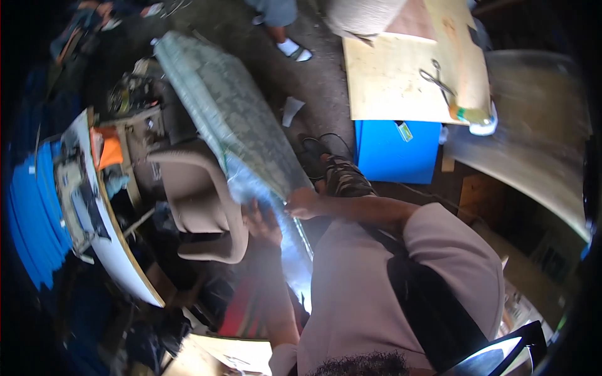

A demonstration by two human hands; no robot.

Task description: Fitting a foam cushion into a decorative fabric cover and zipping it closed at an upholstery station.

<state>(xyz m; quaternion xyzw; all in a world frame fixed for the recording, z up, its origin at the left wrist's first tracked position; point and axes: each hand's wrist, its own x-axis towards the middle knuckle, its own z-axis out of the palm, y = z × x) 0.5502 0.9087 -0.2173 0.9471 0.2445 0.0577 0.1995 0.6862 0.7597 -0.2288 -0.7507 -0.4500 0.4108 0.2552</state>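
A long, flat cushion-like piece [235, 100], grey-green and patterned, slants from the far left toward my body. Clear, shiny plastic film [241, 178] covers its left side and near end. My left hand [262, 222] lies against the film on the left of the near end, its fingers spread and somewhat blurred. Just across from it, my right hand [303, 203] is closed at the right edge of the piece. Whatever its fingers pinch there is too small to make out.
A brown moulded chair [194, 194] stands close on the left, beside a white-edged bench [122, 238]. To the right, scissors [437, 81] and a tape roll [481, 122] lie on a pale wooden table [389, 81] above a blue panel [398, 153]. Another person's foot [295, 50] is on the floor ahead.
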